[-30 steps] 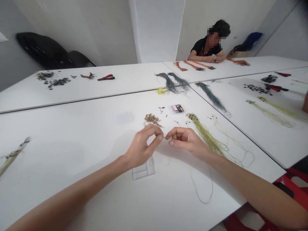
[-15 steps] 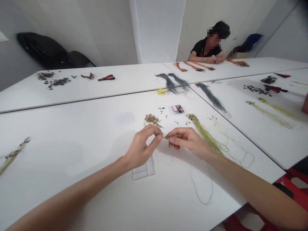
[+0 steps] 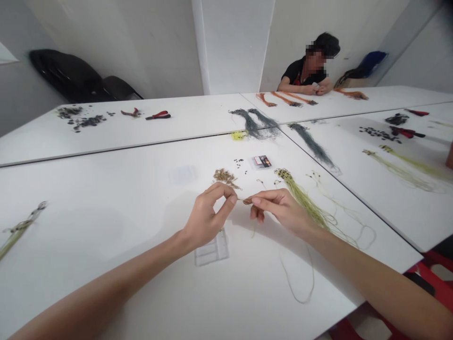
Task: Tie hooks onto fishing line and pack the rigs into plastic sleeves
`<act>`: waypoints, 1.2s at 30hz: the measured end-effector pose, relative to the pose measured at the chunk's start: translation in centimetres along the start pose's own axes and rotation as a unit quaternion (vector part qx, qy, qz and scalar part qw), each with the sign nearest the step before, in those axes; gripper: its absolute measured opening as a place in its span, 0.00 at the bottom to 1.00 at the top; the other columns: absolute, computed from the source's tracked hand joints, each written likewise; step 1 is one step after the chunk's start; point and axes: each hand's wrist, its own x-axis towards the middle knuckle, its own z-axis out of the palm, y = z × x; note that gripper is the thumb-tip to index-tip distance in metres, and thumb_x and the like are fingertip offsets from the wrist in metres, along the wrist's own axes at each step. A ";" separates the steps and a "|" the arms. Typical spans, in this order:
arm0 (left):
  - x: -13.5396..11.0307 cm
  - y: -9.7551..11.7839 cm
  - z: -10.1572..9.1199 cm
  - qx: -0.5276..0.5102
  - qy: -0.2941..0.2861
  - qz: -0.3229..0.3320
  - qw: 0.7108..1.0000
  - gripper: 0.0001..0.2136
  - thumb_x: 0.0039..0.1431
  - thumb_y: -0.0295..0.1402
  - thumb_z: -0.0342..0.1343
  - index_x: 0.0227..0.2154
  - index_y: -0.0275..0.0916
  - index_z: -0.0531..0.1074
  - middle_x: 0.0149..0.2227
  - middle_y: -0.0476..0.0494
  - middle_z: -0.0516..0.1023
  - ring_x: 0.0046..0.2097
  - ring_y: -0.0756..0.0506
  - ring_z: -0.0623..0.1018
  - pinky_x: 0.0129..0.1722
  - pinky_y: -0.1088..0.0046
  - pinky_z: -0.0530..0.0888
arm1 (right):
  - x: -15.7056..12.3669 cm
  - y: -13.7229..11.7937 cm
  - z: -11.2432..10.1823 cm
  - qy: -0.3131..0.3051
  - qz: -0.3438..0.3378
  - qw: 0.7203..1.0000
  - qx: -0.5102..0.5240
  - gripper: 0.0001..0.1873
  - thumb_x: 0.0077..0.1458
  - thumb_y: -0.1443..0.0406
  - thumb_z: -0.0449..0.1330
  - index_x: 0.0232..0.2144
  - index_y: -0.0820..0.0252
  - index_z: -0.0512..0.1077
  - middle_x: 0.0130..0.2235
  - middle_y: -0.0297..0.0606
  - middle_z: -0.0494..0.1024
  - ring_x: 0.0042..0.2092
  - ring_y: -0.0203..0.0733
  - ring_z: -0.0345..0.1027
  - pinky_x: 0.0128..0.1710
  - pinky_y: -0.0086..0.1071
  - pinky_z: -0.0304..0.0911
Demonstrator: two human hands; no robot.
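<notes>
My left hand [image 3: 208,215] is closed in a pinch of thumb and forefinger on the end of a thin yellow-green cord. Just to its right, my right hand [image 3: 278,208] pinches the same cord, its forefinger stretched toward the left fingertips. Whatever small part sits between the fingertips is too small to make out. From the right hand the loose cord [image 3: 300,302] hangs in a loop toward the table. A pile of small gold-coloured metal pieces [image 3: 225,176] lies just beyond my fingers. Beneath the left hand is a clear compartment box [image 3: 212,255], partly hidden.
Right of my hands lies a bundle of yellow-green cords [image 3: 304,198]. Behind are a small labelled box [image 3: 261,162], tiny black pieces [image 3: 239,161] and dark green bundles [image 3: 250,123]. Pliers [image 3: 158,115] rest on the far table [image 3: 198,113]. A co-worker [image 3: 307,75] sits across.
The fingertips of my right hand have drawn slightly to the right, and its forefinger is straighter. My left hand keeps its pinch nearly in place.
</notes>
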 end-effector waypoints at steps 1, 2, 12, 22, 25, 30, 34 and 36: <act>0.0 0.0 0.0 -0.004 -0.003 -0.002 1.000 0.07 0.66 0.32 0.48 0.33 0.39 0.69 0.35 0.46 0.72 0.39 0.47 0.72 0.41 0.69 0.69 | 0.1 0.2 -0.1 -0.016 0.009 1.000 0.000 0.15 0.57 0.57 0.60 0.35 0.64 0.79 0.27 0.40 0.78 0.26 0.35 0.67 0.30 0.33 0.65; 0.0 0.1 -0.1 -0.007 -0.005 -0.004 1.000 0.08 0.66 0.32 0.48 0.33 0.39 0.69 0.35 0.46 0.72 0.39 0.47 0.72 0.41 0.69 0.69 | 0.1 0.3 -0.2 -0.037 0.019 0.999 -0.006 0.16 0.57 0.56 0.60 0.34 0.64 0.79 0.28 0.41 0.78 0.26 0.35 0.67 0.30 0.33 0.65; -0.3 0.2 0.1 -0.006 -0.025 0.006 1.000 0.07 0.66 0.32 0.47 0.34 0.40 0.69 0.38 0.44 0.73 0.41 0.45 0.72 0.45 0.64 0.69 | -0.9 -0.6 1.2 0.078 -0.128 0.957 -0.248 0.21 0.51 0.69 0.61 0.48 0.49 0.73 0.47 0.37 0.76 0.33 0.38 0.65 0.38 0.37 0.61; -0.7 0.1 0.3 0.019 -0.030 0.019 0.999 0.06 0.66 0.31 0.48 0.34 0.40 0.69 0.39 0.43 0.72 0.43 0.45 0.72 0.45 0.65 0.68 | -0.9 -0.3 2.0 0.011 -0.022 0.999 -0.046 0.15 0.53 0.62 0.63 0.45 0.56 0.71 0.37 0.40 0.78 0.27 0.35 0.65 0.29 0.33 0.63; -0.7 0.1 0.3 0.026 -0.030 0.018 0.999 0.06 0.66 0.30 0.48 0.34 0.40 0.69 0.39 0.43 0.72 0.43 0.45 0.72 0.45 0.64 0.69 | -0.7 -0.3 2.1 -0.010 0.010 1.000 0.024 0.12 0.53 0.60 0.64 0.39 0.59 0.72 0.33 0.38 0.76 0.31 0.37 0.68 0.33 0.34 0.66; -0.8 0.1 0.4 0.006 -0.032 0.001 0.999 0.07 0.65 0.32 0.49 0.33 0.40 0.70 0.39 0.43 0.73 0.43 0.45 0.73 0.46 0.64 0.69 | -0.6 -0.2 2.1 0.022 -0.017 1.000 0.005 0.10 0.55 0.60 0.62 0.28 0.60 0.71 0.26 0.32 0.69 0.28 0.33 0.62 0.29 0.29 0.61; -0.6 0.2 0.3 -0.046 -0.045 -0.021 0.998 0.09 0.65 0.33 0.49 0.34 0.41 0.74 0.41 0.43 0.75 0.44 0.45 0.74 0.46 0.64 0.70 | -0.7 -0.2 1.8 0.033 -0.021 0.999 -0.016 0.10 0.55 0.60 0.62 0.26 0.59 0.70 0.25 0.31 0.68 0.27 0.33 0.59 0.28 0.30 0.58; -0.4 0.2 0.2 -0.067 -0.042 -0.034 0.996 0.10 0.66 0.33 0.48 0.36 0.41 0.75 0.41 0.43 0.76 0.45 0.44 0.74 0.46 0.65 0.71 | -0.7 -0.2 1.6 0.033 -0.014 0.999 -0.020 0.10 0.54 0.60 0.62 0.26 0.59 0.70 0.25 0.31 0.68 0.27 0.33 0.59 0.28 0.30 0.58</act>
